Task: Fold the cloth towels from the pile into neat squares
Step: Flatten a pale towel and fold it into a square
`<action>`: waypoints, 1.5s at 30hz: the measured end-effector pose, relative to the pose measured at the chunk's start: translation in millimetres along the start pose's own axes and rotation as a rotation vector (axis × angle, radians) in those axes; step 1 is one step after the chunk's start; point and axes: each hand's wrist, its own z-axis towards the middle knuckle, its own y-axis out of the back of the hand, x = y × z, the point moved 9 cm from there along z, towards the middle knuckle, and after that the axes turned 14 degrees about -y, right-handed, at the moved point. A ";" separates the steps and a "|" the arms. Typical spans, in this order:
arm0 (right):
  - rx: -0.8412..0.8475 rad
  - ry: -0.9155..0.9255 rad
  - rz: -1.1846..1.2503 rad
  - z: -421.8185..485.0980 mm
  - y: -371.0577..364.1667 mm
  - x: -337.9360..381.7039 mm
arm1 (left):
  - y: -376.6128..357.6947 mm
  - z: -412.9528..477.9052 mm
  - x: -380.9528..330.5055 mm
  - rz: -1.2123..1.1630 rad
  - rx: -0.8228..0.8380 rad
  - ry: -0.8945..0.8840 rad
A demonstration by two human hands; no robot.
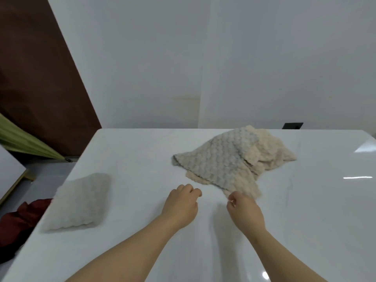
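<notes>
L hand (181, 206) clenched, empty, over counter (142, 151); R hand (245, 212) curled at towel pile (225, 159) corner, grip unclear; folded towel (79, 202) far left.

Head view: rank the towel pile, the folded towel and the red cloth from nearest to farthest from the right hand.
1. towel pile, just ahead of the right hand, at its fingertips.
2. folded towel, on the left side of the table.
3. red cloth, past the table's left edge.
</notes>
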 end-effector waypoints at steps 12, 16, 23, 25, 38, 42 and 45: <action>0.131 0.471 -0.327 53.3 3.7 -56.3 | -51.6 91.1 -47.9 -0.008 -0.027 0.224; 0.124 0.432 -0.245 64.0 -1.2 -59.4 | -55.3 103.1 -36.5 0.041 -0.094 0.324; 0.096 0.332 -0.048 71.7 -7.0 -68.4 | -41.8 102.9 -20.0 -0.228 -0.405 0.364; 0.063 0.338 0.008 69.6 -7.9 -71.8 | -27.5 89.4 -23.6 -0.103 -0.540 0.310; -0.331 0.451 0.073 -0.8 -2.4 -93.7 | -45.6 -39.8 -71.1 -0.282 -0.851 0.122; -0.362 0.514 0.068 -47.4 -9.5 -107.8 | -59.7 -72.5 -93.4 -0.256 -0.816 0.074; -0.348 0.550 0.031 -72.7 -14.4 -114.8 | -66.5 -92.2 -104.1 -0.257 -0.767 0.083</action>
